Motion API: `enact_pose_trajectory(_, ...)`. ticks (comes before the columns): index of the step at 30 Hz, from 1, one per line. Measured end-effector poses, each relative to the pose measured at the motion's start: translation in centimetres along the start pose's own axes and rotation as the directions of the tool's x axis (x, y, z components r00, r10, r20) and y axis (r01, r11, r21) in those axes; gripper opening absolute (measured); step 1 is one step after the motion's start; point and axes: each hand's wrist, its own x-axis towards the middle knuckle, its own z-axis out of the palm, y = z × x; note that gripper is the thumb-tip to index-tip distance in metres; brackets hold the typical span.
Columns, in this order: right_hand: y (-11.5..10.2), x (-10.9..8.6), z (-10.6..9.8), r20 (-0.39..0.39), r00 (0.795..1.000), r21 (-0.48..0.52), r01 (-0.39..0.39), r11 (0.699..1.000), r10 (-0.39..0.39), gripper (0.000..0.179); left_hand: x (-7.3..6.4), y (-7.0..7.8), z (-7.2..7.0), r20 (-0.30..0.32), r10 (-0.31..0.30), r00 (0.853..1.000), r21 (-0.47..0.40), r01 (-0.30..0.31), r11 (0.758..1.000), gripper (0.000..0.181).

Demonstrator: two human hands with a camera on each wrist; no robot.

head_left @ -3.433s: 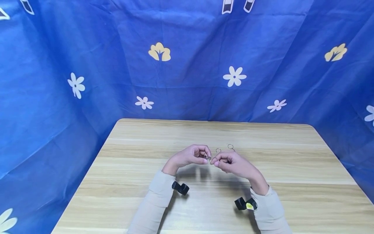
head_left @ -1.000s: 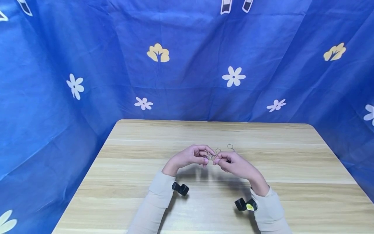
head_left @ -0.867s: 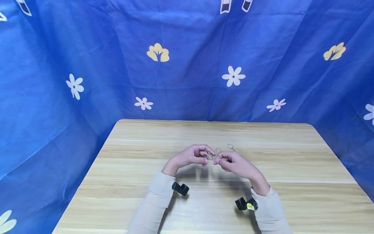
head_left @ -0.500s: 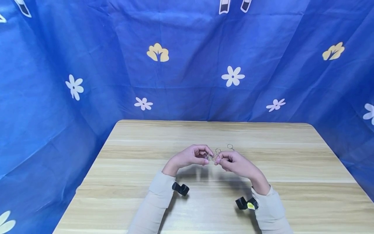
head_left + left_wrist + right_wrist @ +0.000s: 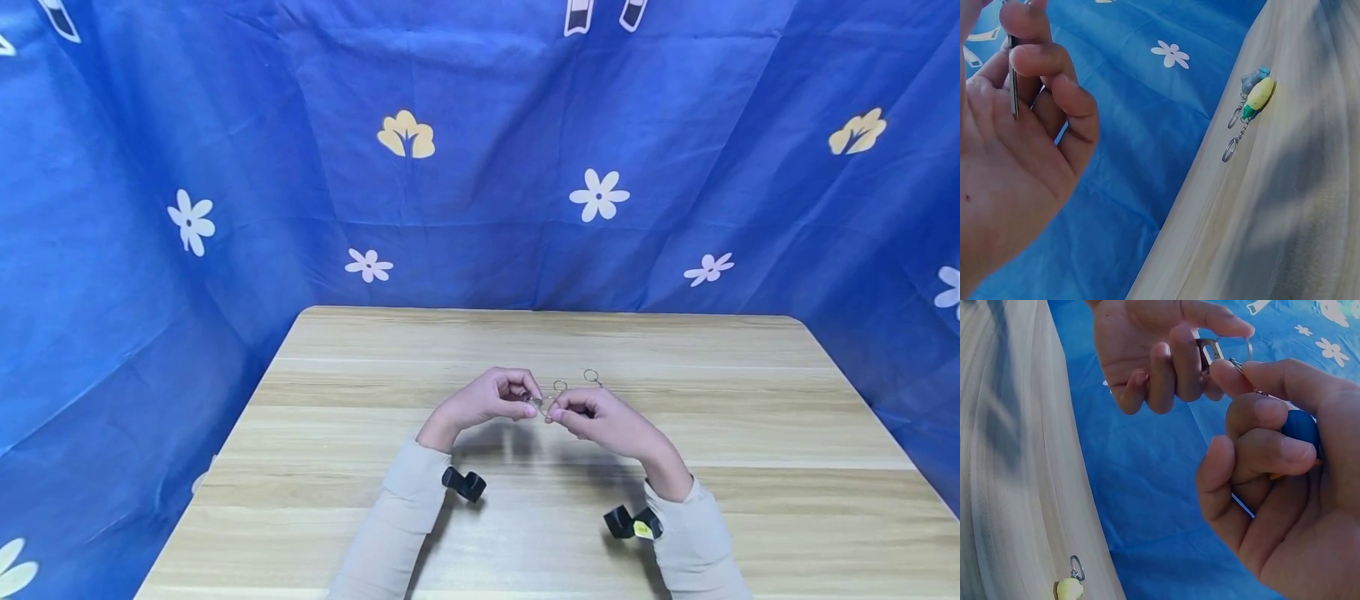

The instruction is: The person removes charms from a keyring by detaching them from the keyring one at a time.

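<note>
Above the table's middle, my left hand point(image 5: 487, 398) and right hand point(image 5: 609, 423) meet at the fingertips. The left fingers grip a flat metal key point(image 5: 1014, 87), its thin edge showing in the left wrist view. In the right wrist view, the key's holed head faces a thin metal split ring point(image 5: 1250, 351). My right thumb and index finger pinch this keychain near the ring, while its blue charm point(image 5: 1301, 428) with an orange bit sits under the curled fingers. Whether the ring passes through the key's hole I cannot tell.
Two more keychains lie on the wooden table point(image 5: 360, 350) beyond my hands: one with a yellow-and-green charm point(image 5: 1261, 94), one with a grey-blue charm point(image 5: 1252, 80). A blue patterned cloth point(image 5: 480, 250) hangs behind the table.
The left index finger reached toward the right fingertips a second ago; now it is drawn back beside the thumb. Both hands stay nearly in place, with small shifts around the ring.
</note>
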Motion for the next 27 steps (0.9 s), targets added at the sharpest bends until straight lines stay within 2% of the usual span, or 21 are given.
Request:
enact_pose_trajectory(9, -0.08, 0.02, 0.11, -0.015, 1.0, -0.052, 0.012, 0.999, -0.013, 0.014, 0.16, -0.11, -0.08, -0.026, -0.011, 1.0, 0.022, 0.012, 1.0, 0.02)
enact_pose_trajectory(17, -0.03, 0.01, -0.03, -0.027, 1.0, -0.044, 0.005, 0.999, -0.007, 0.013, 0.1, -0.12, -0.15, 0.033, -0.025, 0.999, 0.006, 0.025, 1.0, 0.036)
enact_pose_trajectory(27, 0.34, 0.02, -0.35, -0.017, 1.0, 0.017, -0.025, 1.0, 0.025, 0.015, 0.17, 0.03, -0.2, 0.014, 0.012, 1.0, 0.051, -0.012, 0.999, 0.037)
